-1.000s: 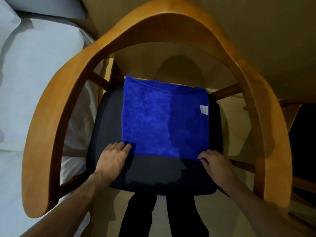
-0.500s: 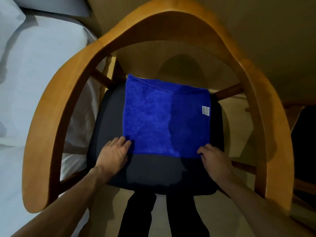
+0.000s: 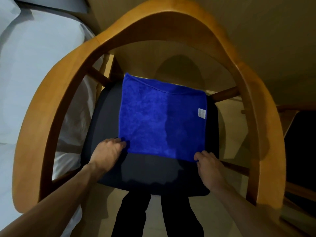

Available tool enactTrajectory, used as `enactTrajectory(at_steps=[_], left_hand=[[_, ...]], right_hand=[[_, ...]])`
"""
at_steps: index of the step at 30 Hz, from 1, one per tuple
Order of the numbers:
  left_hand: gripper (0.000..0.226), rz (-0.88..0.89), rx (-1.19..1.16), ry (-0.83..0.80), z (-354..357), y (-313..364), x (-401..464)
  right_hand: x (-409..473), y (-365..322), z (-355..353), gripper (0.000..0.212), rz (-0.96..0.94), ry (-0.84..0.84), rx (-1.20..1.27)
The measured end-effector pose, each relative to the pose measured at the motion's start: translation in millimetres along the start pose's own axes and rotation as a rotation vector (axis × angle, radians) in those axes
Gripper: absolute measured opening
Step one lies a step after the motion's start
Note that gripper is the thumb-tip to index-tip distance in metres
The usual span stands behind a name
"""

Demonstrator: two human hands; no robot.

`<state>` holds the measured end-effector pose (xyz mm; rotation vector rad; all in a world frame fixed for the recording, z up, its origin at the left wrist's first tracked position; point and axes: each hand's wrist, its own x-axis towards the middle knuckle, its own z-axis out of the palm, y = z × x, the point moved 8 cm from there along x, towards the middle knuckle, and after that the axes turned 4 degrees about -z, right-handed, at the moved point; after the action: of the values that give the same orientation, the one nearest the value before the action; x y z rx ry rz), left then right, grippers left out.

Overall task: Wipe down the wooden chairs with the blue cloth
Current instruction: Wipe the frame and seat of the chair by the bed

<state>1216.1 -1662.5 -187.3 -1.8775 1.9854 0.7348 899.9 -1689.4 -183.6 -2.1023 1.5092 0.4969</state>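
Head view: the blue cloth (image 3: 162,120) lies spread flat on the dark seat cushion (image 3: 106,120) of the wooden chair (image 3: 171,19), reaching the cushion's far edge, with a white tag (image 3: 201,113) at its right edge. The left hand (image 3: 107,153) pinches the cloth's near left corner; the right hand (image 3: 209,165) has curled fingers on the near right corner. The hands are apart. A bed with white bedding (image 3: 37,65) stands just left of the chair.
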Motion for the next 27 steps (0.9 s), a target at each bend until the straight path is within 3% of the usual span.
enactTrajectory(at_steps=[3, 7, 9, 14, 20, 27], left_hand=[[0.027, -0.016, -0.003, -0.074, 13, -2, -18], [0.029, -0.003, -0.057, -0.248, 49, -1, -70], [0.03, 0.005, -0.117, -0.304, 63, 2, -93], [0.032, -0.015, -0.113, -0.246, 48, 1, -98], [0.031, 0.035, -0.009, -0.156, -2, 1, -46], [0.03, -0.033, 0.033, 0.089, -94, -1, 40]], right_hand=[[-15, -10, 13, 0.017, -0.091, -0.18, -0.068], [-59, -19, 52, 0.015, -0.148, -0.593, -0.059], [-80, -25, 70, 0.021, -0.173, -0.718, -0.06], [-76, -17, 58, 0.018, -0.071, -0.6, 0.03], [-10, 4, 1, 0.012, -0.019, -0.415, 0.027], [72, 35, -92, 0.016, 0.111, -0.247, 0.112]])
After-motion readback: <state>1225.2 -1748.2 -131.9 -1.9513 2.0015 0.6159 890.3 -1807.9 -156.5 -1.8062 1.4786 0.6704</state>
